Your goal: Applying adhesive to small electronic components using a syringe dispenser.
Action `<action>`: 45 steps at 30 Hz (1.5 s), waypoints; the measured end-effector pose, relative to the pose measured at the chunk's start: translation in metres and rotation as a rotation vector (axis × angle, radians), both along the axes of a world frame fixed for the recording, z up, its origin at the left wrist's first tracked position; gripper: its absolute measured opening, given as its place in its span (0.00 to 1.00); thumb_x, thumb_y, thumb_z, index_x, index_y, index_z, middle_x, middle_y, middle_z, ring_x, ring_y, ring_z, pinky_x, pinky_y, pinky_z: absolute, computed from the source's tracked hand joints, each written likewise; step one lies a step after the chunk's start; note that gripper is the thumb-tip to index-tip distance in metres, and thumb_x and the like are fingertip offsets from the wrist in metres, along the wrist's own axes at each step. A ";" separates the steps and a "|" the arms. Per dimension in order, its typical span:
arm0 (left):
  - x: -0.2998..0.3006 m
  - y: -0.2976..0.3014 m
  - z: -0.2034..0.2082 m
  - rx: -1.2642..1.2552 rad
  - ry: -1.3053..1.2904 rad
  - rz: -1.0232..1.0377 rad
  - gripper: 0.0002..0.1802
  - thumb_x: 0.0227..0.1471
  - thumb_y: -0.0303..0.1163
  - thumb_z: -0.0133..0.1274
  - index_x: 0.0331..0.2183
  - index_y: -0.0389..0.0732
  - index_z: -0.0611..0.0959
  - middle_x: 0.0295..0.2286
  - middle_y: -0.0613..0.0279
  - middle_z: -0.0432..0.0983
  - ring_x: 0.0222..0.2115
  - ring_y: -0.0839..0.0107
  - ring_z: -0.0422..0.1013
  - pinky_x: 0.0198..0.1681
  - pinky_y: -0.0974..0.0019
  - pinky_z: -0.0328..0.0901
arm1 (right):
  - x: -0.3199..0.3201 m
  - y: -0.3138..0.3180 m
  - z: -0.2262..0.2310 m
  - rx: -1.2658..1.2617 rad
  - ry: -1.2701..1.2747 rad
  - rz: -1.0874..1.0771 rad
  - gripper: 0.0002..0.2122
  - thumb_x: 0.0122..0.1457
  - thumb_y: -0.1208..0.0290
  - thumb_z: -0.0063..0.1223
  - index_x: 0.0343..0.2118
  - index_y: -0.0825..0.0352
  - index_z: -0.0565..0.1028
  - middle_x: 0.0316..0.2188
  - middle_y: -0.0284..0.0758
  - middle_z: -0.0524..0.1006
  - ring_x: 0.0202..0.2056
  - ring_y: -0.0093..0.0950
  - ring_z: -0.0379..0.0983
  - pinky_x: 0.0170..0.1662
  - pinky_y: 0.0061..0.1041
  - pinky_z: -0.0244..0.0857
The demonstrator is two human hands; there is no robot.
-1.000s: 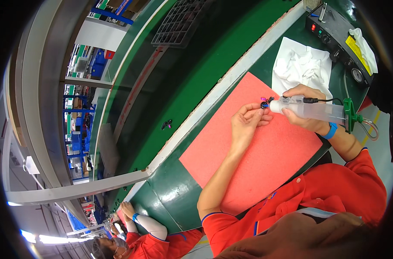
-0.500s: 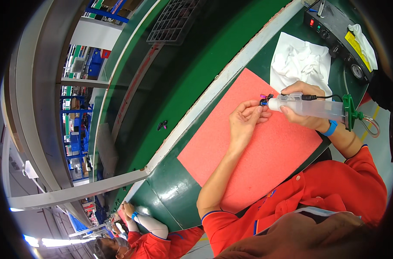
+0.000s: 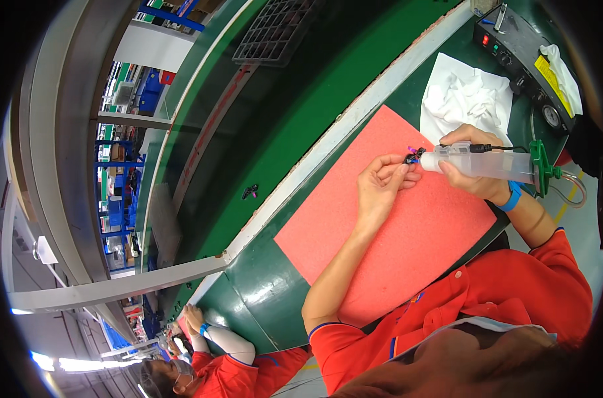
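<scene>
My left hand point(image 3: 381, 186) pinches a small black part point(image 3: 414, 156) with blue and magenta bits between thumb and fingertips, above a pink foam mat point(image 3: 421, 245). Wrapped around a translucent dispensing syringe point(image 3: 507, 166) is my right hand point(image 3: 472, 174), a blue band on its wrist. The syringe lies sideways, its white tip end pointing left and meeting the black part; whether they touch, I cannot tell. A green cap point(image 3: 539, 170) with thin tubes closes the syringe's other end, and a black cable runs to a clear piece on its side.
A crumpled white cloth point(image 3: 467, 99) lies beyond my right hand. Behind it stands a black control box point(image 3: 523, 63) with switches and a gauge. Another small dark part point(image 3: 249, 192) rests on the green belt point(image 3: 314, 119). A co-worker in red point(image 3: 228, 371) works at the lower left.
Both hands, the black part and the syringe appear slightly farther right, as the whole view has shifted a little. The grips are the same.
</scene>
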State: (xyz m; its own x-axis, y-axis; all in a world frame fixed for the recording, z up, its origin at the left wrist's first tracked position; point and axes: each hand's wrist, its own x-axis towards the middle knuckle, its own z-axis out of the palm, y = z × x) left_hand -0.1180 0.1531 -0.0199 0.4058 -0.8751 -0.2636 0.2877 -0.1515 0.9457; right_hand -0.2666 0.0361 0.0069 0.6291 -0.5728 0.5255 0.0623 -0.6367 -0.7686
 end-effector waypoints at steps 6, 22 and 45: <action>0.009 0.001 0.002 0.118 0.116 -0.014 0.12 0.48 0.23 0.46 0.37 0.29 0.69 0.29 0.50 0.73 0.28 0.66 0.73 0.32 0.70 0.69 | -0.008 -0.002 -0.001 -0.072 -0.123 0.100 0.14 0.39 0.74 0.55 0.32 0.69 0.68 0.26 0.38 0.72 0.26 0.26 0.70 0.30 0.20 0.63; 0.018 0.004 0.002 -0.001 0.059 -0.122 0.11 0.49 0.21 0.41 0.37 0.28 0.71 0.31 0.50 0.73 0.30 0.66 0.72 0.36 0.68 0.68 | -0.013 -0.005 -0.004 -0.063 -0.160 0.169 0.17 0.38 0.76 0.55 0.34 0.69 0.67 0.28 0.41 0.72 0.28 0.29 0.70 0.32 0.22 0.64; 0.013 0.005 -0.003 -0.003 -0.014 -0.083 0.09 0.48 0.22 0.45 0.34 0.30 0.74 0.26 0.58 0.74 0.26 0.76 0.71 0.29 0.76 0.68 | -0.001 0.001 -0.002 -0.171 -0.069 0.181 0.16 0.32 0.79 0.56 0.29 0.68 0.68 0.25 0.41 0.73 0.25 0.30 0.73 0.29 0.21 0.65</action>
